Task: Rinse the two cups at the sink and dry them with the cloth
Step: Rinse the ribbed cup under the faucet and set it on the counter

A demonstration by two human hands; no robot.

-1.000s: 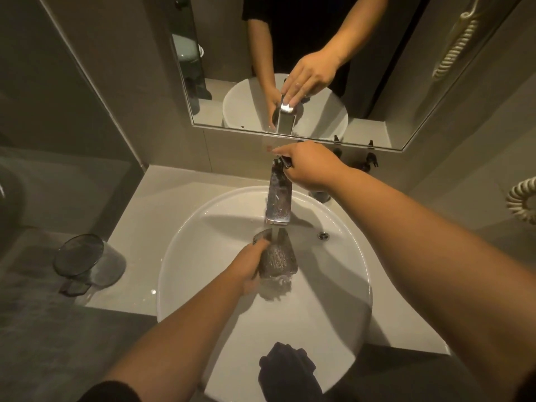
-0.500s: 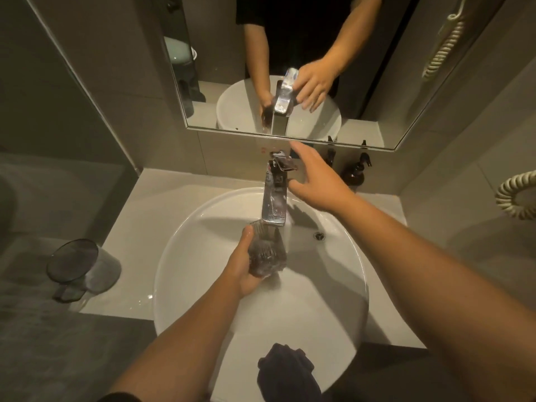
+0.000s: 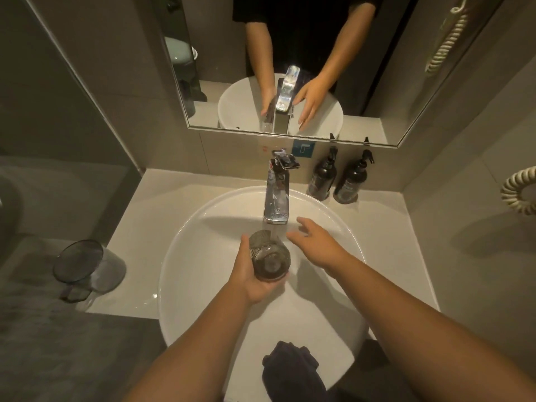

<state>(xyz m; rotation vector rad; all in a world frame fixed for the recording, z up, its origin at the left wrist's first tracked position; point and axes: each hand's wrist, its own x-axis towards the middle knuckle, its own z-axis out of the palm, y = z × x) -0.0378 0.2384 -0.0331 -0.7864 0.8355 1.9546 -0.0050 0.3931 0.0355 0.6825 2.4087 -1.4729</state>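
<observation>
Left hand (image 3: 255,274) wraps the wet dark tinted glass cup (image 3: 269,256) under the chrome tap (image 3: 277,198); could slip. Right hand (image 3: 316,242) spread beside it.

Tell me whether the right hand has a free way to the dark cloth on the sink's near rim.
Probably yes: the right hand is open and empty, and nothing covers the cloth.

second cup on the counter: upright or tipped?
Tipped. The cup on the counter lies on its side left of the basin, mouth facing the camera.
</observation>
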